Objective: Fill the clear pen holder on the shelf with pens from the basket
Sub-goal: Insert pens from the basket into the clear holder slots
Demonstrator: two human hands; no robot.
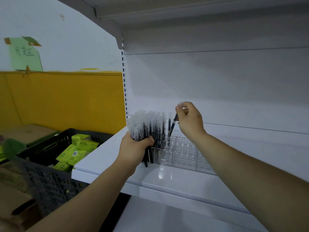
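Nearest, the left hand (135, 148) is curling its fingers round a thick bundle of black pens (143, 126). It is holding them caps up over the front left corner of the white shelf (167, 180).

Just behind, the clear pen holder (184, 153) is sitting on the shelf. Its left sockets are carrying upright seated pens (169, 123), and the right part is showing bare sockets.

Farther in, the right hand (189, 120) is pinching a single pen (173, 124) near its cap. The barrel is tilting, with the tip at a free socket beside the filled rows. I cannot tell whether the tip is in yet.

Judgement, step in hand: seating this pen.
- I am planning to bring the barrel upright over the socket before lowering it.
- I will let go only once it is bottoming out.
- The bundle should be held off the seated pens so it does not knock them askew.
- Filling row by row towards the right should leave the right hand room.
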